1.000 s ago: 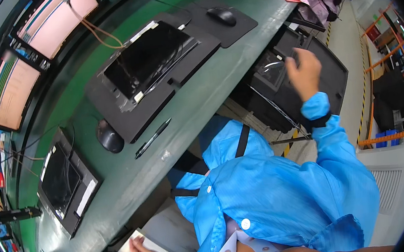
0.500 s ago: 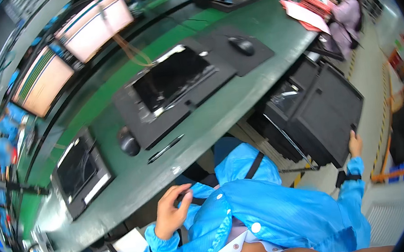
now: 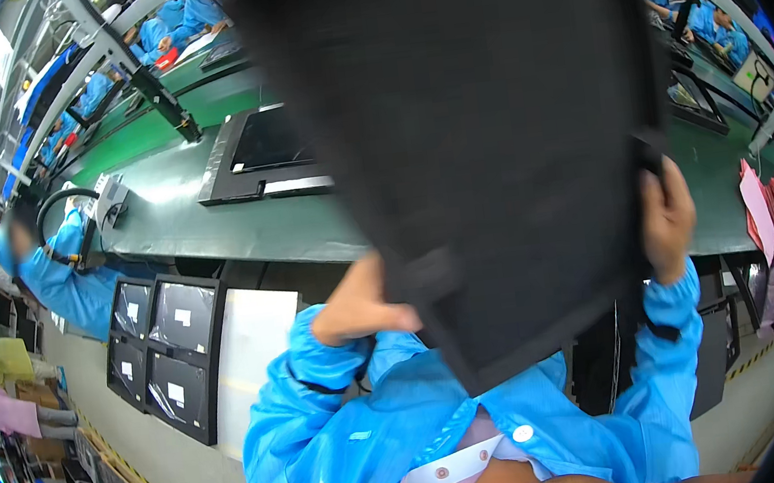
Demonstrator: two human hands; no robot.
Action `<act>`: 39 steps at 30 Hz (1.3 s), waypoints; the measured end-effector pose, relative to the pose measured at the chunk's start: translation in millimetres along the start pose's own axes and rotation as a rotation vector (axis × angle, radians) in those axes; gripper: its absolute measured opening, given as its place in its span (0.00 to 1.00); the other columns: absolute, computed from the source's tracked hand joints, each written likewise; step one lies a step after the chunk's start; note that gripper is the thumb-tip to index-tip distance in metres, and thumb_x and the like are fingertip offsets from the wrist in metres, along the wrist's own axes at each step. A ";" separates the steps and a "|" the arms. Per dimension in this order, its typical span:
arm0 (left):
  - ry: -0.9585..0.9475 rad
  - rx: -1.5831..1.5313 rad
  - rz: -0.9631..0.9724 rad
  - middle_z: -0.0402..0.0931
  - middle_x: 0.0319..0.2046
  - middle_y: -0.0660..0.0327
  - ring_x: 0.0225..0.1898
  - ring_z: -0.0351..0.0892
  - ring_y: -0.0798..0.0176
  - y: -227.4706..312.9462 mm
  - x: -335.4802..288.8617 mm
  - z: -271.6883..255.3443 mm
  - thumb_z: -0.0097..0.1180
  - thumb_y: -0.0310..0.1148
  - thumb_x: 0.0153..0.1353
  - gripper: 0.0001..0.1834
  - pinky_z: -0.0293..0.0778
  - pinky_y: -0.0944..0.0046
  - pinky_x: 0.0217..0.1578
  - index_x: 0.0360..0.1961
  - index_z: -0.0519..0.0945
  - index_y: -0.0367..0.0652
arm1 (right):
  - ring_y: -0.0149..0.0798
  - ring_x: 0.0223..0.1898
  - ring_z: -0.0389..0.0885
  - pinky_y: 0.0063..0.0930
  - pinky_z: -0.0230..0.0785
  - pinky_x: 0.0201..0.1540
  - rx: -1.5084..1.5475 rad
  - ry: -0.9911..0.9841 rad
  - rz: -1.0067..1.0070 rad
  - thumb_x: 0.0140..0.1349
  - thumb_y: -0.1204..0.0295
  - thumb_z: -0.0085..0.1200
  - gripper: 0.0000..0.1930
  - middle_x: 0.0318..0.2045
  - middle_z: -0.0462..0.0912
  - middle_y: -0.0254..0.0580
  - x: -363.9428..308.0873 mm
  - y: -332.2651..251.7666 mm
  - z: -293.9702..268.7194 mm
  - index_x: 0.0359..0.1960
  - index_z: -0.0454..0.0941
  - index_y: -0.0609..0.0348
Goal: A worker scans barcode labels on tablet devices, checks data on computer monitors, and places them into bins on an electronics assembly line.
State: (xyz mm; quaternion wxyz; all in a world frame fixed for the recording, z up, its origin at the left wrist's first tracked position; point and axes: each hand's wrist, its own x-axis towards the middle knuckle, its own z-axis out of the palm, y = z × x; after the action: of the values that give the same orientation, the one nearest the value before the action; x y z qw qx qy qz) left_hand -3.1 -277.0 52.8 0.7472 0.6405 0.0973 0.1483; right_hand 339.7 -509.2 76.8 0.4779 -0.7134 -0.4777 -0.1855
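A large black foam tray (image 3: 490, 144), blurred by motion, is held up tilted before me and covers the middle of the view. At its lower left edge my left hand (image 3: 356, 304) is closed on it, thumb in front and the other fingers hidden behind. My right hand (image 3: 669, 221) grips the opposite side edge. Beyond the tray's left side, a dark screen panel (image 3: 270, 140) on a black pad (image 3: 227, 181) shows on the green worktable (image 3: 204, 229); the tray hides the rest of that surface.
To the left, a black compartment tray (image 3: 217, 380) holds several dark panels, beside a white board (image 3: 257, 361). A co-worker in blue (image 3: 71, 273) sits near a grey device (image 3: 107, 199). Pink sheets (image 3: 758, 209) lie at the right. Black trays (image 3: 601, 360) stand below the table.
The black tray has come up from the stack at the right to before me. My left hand, earlier free in the air, now holds its other edge. The view has swung left.
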 end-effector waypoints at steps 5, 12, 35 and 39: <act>0.405 0.010 0.385 0.73 0.60 0.46 0.59 0.76 0.48 -14.4 -121.5 -27.3 0.68 0.41 0.54 0.38 0.73 0.50 0.58 0.62 0.71 0.30 | 0.46 0.40 0.83 0.31 0.74 0.44 0.376 -0.291 -0.329 0.66 0.69 0.60 0.17 0.39 0.83 0.49 73.3 -79.4 140.6 0.54 0.78 0.63; 1.051 -0.515 0.149 0.79 0.49 0.51 0.38 0.83 0.57 -81.8 -213.1 20.8 0.59 0.40 0.66 0.25 0.81 0.64 0.33 0.58 0.72 0.36 | 0.42 0.36 0.82 0.34 0.74 0.40 0.465 -0.661 -0.591 0.67 0.57 0.57 0.21 0.45 0.80 0.42 85.7 -170.2 248.3 0.57 0.78 0.55; 0.980 -1.941 0.549 0.66 0.65 0.43 0.70 0.62 0.45 -177.7 -183.2 41.8 0.49 0.33 0.73 0.22 0.73 0.55 0.66 0.62 0.66 0.30 | 0.53 0.55 0.77 0.38 0.69 0.58 -0.032 -0.908 -0.356 0.66 0.58 0.56 0.24 0.52 0.78 0.50 123.9 -55.1 343.5 0.55 0.76 0.65; 1.161 -1.827 0.661 0.67 0.64 0.42 0.70 0.61 0.45 -175.8 -188.8 39.3 0.49 0.32 0.73 0.22 0.72 0.55 0.66 0.62 0.66 0.28 | 0.53 0.56 0.77 0.38 0.69 0.59 0.004 -0.874 -0.415 0.65 0.59 0.57 0.24 0.53 0.77 0.51 121.9 -57.0 355.0 0.55 0.76 0.65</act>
State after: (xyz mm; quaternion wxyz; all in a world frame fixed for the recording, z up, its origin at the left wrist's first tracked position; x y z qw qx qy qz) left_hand -149.8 -402.7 -122.6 0.7011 -0.3170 0.1108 0.6290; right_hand 280.5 -137.8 25.1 0.1868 -0.6131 -0.7665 0.0411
